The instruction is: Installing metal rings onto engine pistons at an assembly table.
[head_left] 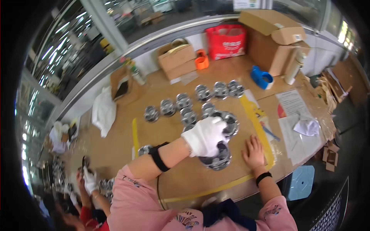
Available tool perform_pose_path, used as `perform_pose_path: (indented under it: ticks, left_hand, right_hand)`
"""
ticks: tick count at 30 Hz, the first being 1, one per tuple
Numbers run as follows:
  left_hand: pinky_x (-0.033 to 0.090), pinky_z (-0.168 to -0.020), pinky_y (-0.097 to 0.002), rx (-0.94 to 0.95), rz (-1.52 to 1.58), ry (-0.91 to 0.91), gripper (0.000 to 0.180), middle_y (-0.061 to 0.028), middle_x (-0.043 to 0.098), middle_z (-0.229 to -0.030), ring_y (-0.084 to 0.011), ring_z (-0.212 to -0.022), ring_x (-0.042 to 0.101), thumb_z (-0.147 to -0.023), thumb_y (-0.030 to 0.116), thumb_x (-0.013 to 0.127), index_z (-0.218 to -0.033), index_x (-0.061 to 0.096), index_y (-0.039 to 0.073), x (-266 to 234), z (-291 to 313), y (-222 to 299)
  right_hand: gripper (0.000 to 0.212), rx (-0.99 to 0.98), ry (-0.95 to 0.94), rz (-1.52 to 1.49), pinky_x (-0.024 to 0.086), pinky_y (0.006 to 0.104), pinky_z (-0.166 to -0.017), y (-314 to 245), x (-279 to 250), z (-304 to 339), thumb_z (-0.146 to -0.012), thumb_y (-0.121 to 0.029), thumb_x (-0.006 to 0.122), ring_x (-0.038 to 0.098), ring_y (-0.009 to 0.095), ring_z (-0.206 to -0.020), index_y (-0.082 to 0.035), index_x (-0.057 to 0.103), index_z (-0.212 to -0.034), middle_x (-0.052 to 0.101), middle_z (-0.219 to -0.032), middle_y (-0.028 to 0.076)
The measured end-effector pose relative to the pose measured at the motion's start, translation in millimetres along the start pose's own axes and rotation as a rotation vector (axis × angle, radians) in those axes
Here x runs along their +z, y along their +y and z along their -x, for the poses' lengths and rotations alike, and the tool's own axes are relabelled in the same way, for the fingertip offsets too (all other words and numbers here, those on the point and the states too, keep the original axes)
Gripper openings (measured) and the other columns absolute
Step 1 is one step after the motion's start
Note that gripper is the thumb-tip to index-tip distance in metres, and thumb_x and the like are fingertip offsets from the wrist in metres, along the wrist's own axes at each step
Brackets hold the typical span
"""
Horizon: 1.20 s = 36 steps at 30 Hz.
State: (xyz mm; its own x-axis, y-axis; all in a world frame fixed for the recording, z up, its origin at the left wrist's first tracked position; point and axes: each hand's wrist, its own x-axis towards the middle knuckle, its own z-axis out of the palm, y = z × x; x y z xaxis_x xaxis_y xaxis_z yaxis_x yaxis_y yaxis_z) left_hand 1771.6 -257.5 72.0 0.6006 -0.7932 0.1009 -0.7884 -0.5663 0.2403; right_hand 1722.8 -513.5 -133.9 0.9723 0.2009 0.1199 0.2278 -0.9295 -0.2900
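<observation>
Pink sleeve fabric (131,196) is being worn nearest; one shiny round silver-metal part (233,124) is lying just right of the nearer, white-gloved left hand (206,134), whether being pinched cannot be told; farther right, the bare right hand (254,154) is being rested, fingers spread.

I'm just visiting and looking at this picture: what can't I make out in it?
All in the head view:
- Left hand: the back of its glove hides whether it grips the nearby metal part or only touches it.
- Red bag: its front hides any contents.
- Co-worker's dark object: too small and blurred to identify.
- Black mesh panel: cut off by the lower edge.
</observation>
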Motion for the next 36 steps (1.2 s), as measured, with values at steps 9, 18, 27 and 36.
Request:
perform_pose_path:
  ticks: [9,18,27,36]
  left_hand:
    - [0.047,-0.084,-0.0379,-0.662,-0.056,-0.288,0.026,-0.0118,0.054,-0.099,-0.0298,-0.099,0.051,-0.064,0.022,0.065,-0.088,0.071,0.016,41,174,-5]
    - [0.044,-0.090,-0.0393,-0.670,-0.119,-0.931,0.049,-0.0110,0.057,-0.117,-0.0293,-0.109,0.053,-0.074,0.053,0.061,-0.108,0.065,0.017,-19,45,-53]
    - [0.037,-0.099,-0.0417,0.139,-0.513,-0.270,0.041,-0.0057,0.043,-0.133,-0.0272,-0.124,0.040,-0.084,0.018,0.050,-0.120,0.053,0.036,66,-147,-174]
    - [0.044,-0.092,-0.0365,-0.471,-0.239,-0.654,0.045,-0.0151,0.057,-0.117,-0.0288,-0.110,0.054,-0.067,0.031,0.072,-0.105,0.064,0.010,99,-236,-162]
  right_hand:
    - [0.058,-0.041,-0.045,0.023,0.020,0.0455,-0.108,-2,3,-4,-0.081,-0.036,0.055,0.021,0.032,-0.135,-0.011,0.042,-0.132,0.027,-0.145,0.014]
    - [0.059,0.011,-0.045,0.035,0.021,0.0469,-0.108,2,2,0,-0.078,-0.039,0.057,0.024,0.031,-0.134,-0.011,0.046,-0.129,0.032,-0.141,0.014]
    - [0.056,-0.057,-0.009,-0.011,0.026,0.0450,-0.106,7,11,-2,-0.081,-0.041,0.055,0.029,0.032,-0.131,-0.010,0.047,-0.127,0.036,-0.139,0.015]
    - [0.056,-0.037,-0.010,-0.135,0.020,0.0436,-0.109,10,11,7,-0.086,-0.036,0.050,0.022,0.032,-0.135,-0.007,0.039,-0.133,0.027,-0.144,0.016]
